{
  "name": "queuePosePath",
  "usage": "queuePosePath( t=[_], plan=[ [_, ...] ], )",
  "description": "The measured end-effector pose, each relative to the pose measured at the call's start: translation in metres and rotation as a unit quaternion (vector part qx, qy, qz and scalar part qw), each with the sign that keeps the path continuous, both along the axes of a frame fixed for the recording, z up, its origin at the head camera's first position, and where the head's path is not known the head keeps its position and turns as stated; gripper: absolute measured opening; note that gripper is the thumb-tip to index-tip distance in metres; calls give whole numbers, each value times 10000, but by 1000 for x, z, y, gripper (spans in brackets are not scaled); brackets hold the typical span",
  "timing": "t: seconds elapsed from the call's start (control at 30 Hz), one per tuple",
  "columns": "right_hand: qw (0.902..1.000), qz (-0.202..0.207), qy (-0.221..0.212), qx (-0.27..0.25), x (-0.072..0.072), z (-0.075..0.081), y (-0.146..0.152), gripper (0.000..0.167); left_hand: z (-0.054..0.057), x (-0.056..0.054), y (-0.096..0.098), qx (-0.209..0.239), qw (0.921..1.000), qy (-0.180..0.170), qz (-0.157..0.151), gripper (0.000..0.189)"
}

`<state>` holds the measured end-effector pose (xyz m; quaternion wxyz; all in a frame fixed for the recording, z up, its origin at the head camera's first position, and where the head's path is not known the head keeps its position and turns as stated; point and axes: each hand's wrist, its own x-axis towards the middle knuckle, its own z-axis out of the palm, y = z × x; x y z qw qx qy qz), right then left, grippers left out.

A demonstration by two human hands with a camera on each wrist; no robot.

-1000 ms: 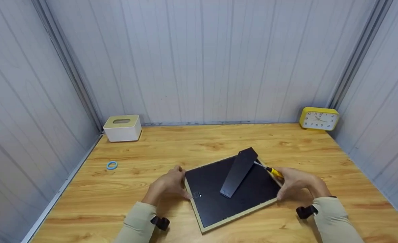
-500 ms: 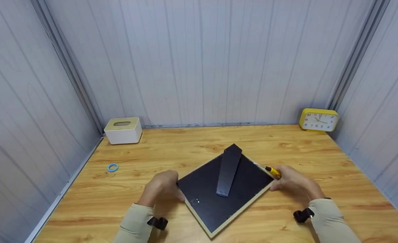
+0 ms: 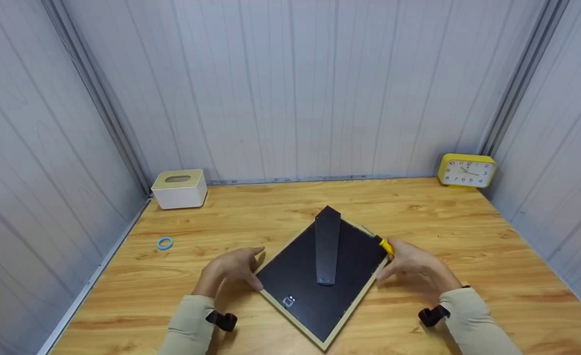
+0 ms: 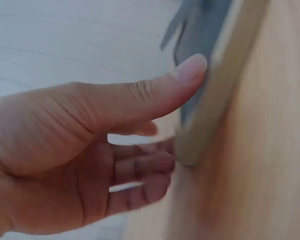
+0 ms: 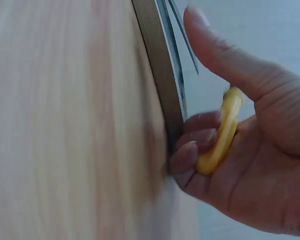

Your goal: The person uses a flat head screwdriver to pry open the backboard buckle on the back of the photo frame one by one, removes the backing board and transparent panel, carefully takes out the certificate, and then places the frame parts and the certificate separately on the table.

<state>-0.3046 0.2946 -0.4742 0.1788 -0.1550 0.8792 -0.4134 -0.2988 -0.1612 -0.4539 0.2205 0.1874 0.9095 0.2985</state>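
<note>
A picture frame [image 3: 352, 256] lies face down on the table, its black back up and a light wooden rim around it. Its black easel stand [image 3: 327, 249] sticks out past the far corner. At the frame's left corner is my left hand [image 3: 234, 266], thumb touching the rim and fingers fairly straight beside it, as the left wrist view shows. My right hand [image 3: 411, 261] is at the right corner and holds a yellow-handled screwdriver [image 3: 384, 245] in its curled fingers. The screwdriver's thin shaft points toward the far left. In the right wrist view its yellow handle [image 5: 222, 135] lies against the palm.
A blue ring [image 3: 164, 243] lies on the left of the wooden table [image 3: 251, 207]. At the back left stands a white tissue box [image 3: 179, 192] with a wooden lid, and at the back right a yellow clock [image 3: 467, 170]. Pale panel walls enclose three sides.
The frame has turned counterclockwise on the table, so one corner points toward me. Both hands have moved slightly left, and the left fingers have spread from the rim. The screwdriver has stayed in my right hand.
</note>
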Motion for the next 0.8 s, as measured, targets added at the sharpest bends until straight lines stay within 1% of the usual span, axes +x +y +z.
queuePosePath(
  t=[0.03, 0.1, 0.2, 0.3, 0.4, 0.47, 0.53, 0.6, 0.67, 0.73, 0.8],
  plan=[
    [9999, -36, -19, 101, 2, 1, -3, 121, -2, -1, 0, 28, 9999, -13, -158, 105],
    [9996, -129, 3, 248, 5, 2, -8, 132, -2, 0, 2, 63, 9992, -98, -386, 109],
    [9984, -389, 100, 404, 7, 1, -15, 134, 1, 1, 8, 24, 9974, -392, -610, 115],
    [9965, -642, 109, 528, 6, -1, -23, 133, 3, 4, 15, -73, 9949, -624, -794, 119],
    [9949, -789, 109, 623, 4, -2, -25, 129, 2, 5, 23, -376, 9919, -580, -1062, 123],
    [9948, -777, 114, 646, 2, -1, -24, 124, 2, 5, 27, -682, 9895, -467, -1182, 125],
    [9955, -712, 94, 617, -2, -1, -23, 120, 2, 6, 31, -897, 9868, -472, -1264, 126],
    [9967, -570, 80, 565, -6, -1, -20, 117, 2, 7, 35, -1019, 9850, -510, -1292, 125],
    [9980, -379, 65, 505, -11, -1, -17, 113, 3, 8, 38, -1064, 9824, -583, -1422, 120],
    [9992, -144, 11, 376, -18, 0, -14, 101, 3, 10, 41, -1168, 9778, -530, -1656, 96],
    [9994, 111, 74, 319, -24, 0, -11, 82, 4, 12, 44, -1244, 9718, -395, -1966, 64]
  ],
)
